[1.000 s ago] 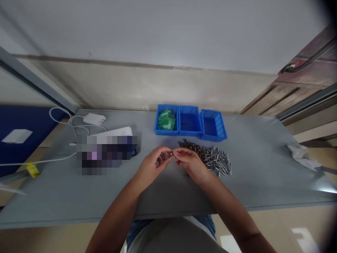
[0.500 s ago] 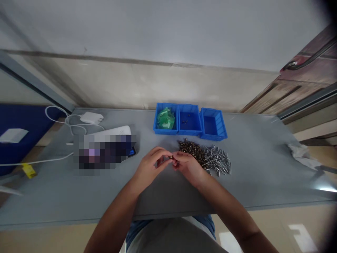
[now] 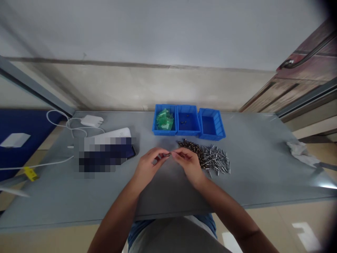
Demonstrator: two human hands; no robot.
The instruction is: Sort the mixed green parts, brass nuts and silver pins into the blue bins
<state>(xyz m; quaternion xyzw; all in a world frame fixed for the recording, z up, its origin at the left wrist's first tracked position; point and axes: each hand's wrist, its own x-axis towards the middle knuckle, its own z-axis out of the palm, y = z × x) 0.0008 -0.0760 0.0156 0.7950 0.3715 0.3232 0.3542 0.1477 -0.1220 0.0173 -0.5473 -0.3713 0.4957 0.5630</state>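
Observation:
A small brassy metal fitting is pinched at the fingertips of my left hand. My right hand meets it from the other side, thumb and forefinger closed at the fitting's right end. Both hands are just above the table, fingertips nearly touching. Beyond my right hand lies a pile of brassy fittings, partly covered by that hand. Against it on the right is a heap of silver metal pins.
Three blue bins stand in a row behind the piles; the left one holds green pieces, the middle a few small parts. On the left lie a white power bank, a blurred-out dark device, a charger and cables. A crumpled white cloth lies far right.
My right fingers have straightened and shifted so that more of the fitting shows between my hands. The camera view has tilted slightly.

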